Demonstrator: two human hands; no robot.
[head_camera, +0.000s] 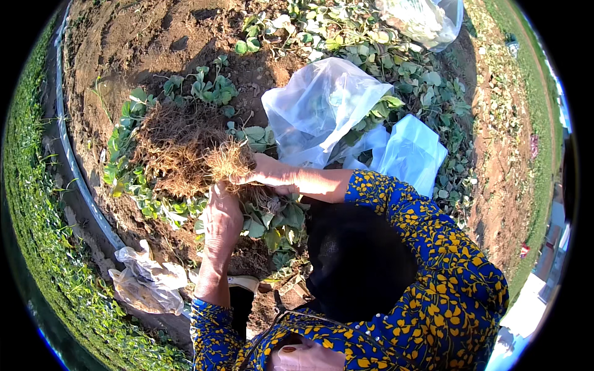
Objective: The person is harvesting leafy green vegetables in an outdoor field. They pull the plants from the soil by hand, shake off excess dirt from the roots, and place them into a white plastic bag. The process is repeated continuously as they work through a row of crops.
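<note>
My right hand (274, 174) is wrapped around a bundle of bare-root plants, likely strawberry seedlings. Their pale tan roots (229, 160) stick out past its fingers, and their green leaves (274, 220) hang towards my body. From below, my left hand (222, 215) grips the same bundle close to the base of the roots; its fingertips are partly hidden. Just beyond both hands lies a heap of similar plants, with a brown mass of roots (174, 143) in the middle and leaves (123, 153) around its outer side.
Clear plastic bags (325, 106) lie right of the heap, one bluish (413, 150). Another filled bag (427, 21) stands at the top. A crumpled plastic bag (148, 278) rests beside a pale hose (74, 157) along the left. Loose leafy plants (431, 92) cover soil on the right.
</note>
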